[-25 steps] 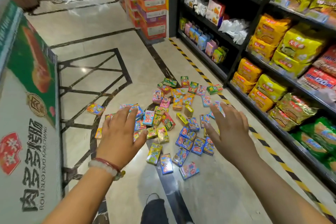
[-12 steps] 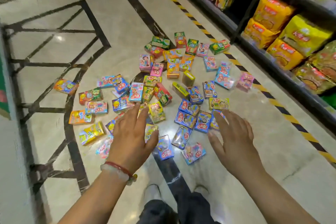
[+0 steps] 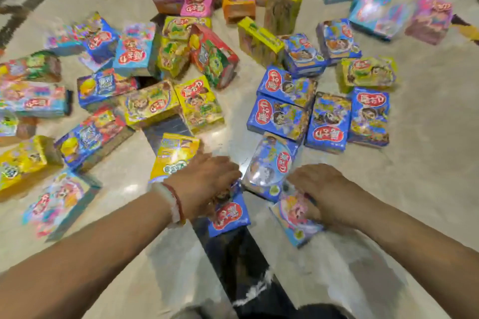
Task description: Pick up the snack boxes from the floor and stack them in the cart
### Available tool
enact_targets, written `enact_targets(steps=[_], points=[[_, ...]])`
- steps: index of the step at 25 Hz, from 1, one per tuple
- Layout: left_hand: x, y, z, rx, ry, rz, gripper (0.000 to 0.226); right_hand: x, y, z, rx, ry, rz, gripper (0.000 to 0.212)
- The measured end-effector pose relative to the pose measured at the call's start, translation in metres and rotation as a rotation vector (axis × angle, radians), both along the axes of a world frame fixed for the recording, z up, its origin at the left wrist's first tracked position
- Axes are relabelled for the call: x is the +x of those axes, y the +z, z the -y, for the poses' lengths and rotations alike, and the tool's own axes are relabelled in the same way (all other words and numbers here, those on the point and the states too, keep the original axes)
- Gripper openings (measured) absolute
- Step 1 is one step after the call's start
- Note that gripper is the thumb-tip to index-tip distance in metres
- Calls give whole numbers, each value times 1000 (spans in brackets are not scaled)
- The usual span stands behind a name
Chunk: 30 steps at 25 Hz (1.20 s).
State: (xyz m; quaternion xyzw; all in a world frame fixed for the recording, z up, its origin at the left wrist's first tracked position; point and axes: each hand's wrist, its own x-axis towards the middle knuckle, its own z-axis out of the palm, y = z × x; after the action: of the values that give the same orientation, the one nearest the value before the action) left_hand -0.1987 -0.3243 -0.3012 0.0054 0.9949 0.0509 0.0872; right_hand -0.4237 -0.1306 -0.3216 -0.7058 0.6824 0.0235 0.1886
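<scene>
Snack boxes (image 3: 282, 119) lie scattered over the marble floor (image 3: 427, 163), filling the frame's upper half. Lower centre, the left hand (image 3: 204, 184) grips a dark-blue box (image 3: 229, 213); the right hand (image 3: 324, 193) grips a light-blue box (image 3: 295, 217).

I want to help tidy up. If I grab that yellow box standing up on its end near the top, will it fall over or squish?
The yellow box stands tall on a narrow end, so a sideways nudge would probably tip it. Its flat faces and sharp corners suggest stiff cardboard, unlikely to squish under a gentle grip. It looks small, so probably light.
</scene>
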Motion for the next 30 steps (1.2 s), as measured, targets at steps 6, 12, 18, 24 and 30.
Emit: enact_targets(steps=[6, 12, 18, 24, 30], points=[[-17, -45, -2, -77, -149, 198, 83, -9, -19, 2, 284, 9, 11, 76], [-19, -53, -5, -76, -154, -35, 42, -2, -17, 12, 353, 58, -152, 63], [9, -56, -2, -124, -187, -217, 42, -4, -13, 5, 442, 45, -127, 77], [1, -50, 1, -78, -94, -34, 64, -29, 11, 9, 482, -240, 256, 46], [1, 25, 2, 506, 472, 56, 62, -28, 79, 6, 245, -790, 727, 29]])
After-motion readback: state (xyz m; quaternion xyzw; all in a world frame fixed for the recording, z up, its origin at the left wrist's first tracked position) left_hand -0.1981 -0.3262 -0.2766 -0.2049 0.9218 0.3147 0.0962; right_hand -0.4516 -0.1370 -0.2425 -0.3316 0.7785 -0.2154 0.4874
